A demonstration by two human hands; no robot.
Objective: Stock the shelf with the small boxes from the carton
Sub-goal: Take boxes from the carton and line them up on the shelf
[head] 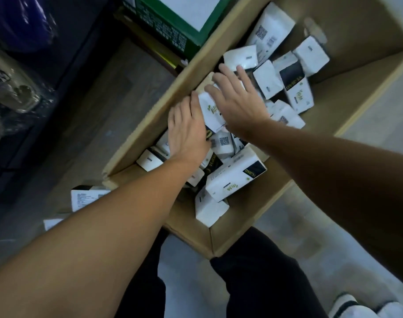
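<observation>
Head view, looking down into the carton (246, 204), the landmark for all positions below. Far left of the carton: dark shelving (23, 92) holding clear-wrapped goods, too blurred for me to identify. Against the carton's near-left corner: two white packs (88, 197) on the floor, partly hidden by my left forearm. Beyond the carton's upper-left wall: a green printed box (173, 26). Inside the carton: many small boxes (268, 82), white with black panels, lying jumbled at all angles across its bottom; one longer pack (235, 177) lies tilted over the others near the carton's near wall.

Left hand (186, 131): I reach it over the carton's left wall, palm down, fingers straight and together, laid flat against the left side of one white small box (212, 110); it clasps nothing. Right hand (237, 99): I reach it in from the carton's right side, palm down, fingers spread and extended, resting over the top and right side of the same box and touching the packs beyond; its fingers are not curled round anything. That box sits between my two hands, beside the carton's left wall. Below the carton's near corner: my dark trouser legs (260, 276) and a white shoe (347, 304) on the pale floor (315, 226).
</observation>
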